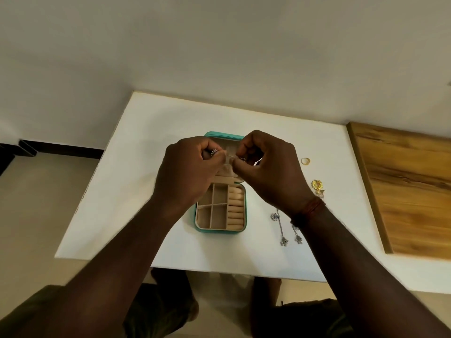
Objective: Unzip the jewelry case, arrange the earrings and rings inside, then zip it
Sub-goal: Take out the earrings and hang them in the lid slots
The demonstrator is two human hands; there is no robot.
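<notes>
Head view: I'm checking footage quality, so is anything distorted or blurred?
Head view: wide-angle bending skews the white table edges; the left hand and right hand look soft, the small earring pinched between them too blurred to detail; lighting even, no glare.

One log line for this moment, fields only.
case: open, compartments look empty | left hand: pinching small earring | right hand: pinching small piece | table: gold ring, gold earring, silver earrings loose

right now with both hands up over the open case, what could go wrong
1. The small earring pinched in the left hand could slip and fall outside the jewelry case.
2. The right forearm lies over the silver dangle earrings and may drag them.
3. The gold ring lies loose on the white table and could roll.
</notes>
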